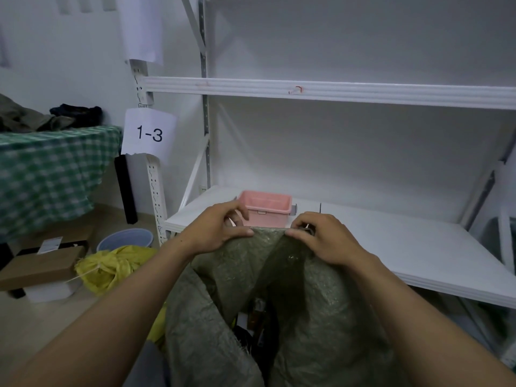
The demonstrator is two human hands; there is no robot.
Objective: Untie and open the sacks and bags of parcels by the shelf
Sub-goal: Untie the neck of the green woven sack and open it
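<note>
A grey-green woven sack stands in front of me, against the low white shelf. Its mouth gapes in a dark slit down the middle, and parcels show inside. My left hand pinches the sack's top edge on the left. My right hand grips the same edge on the right, fingers curled over it. Left of the sack, a yellow sack lies on the floor, tied with a pale string.
A pink plastic bin sits on the shelf just behind my hands. A blue bucket and cardboard boxes are on the floor at left. A table with a green checked cloth stands further left. A "1-3" label hangs on the shelf post.
</note>
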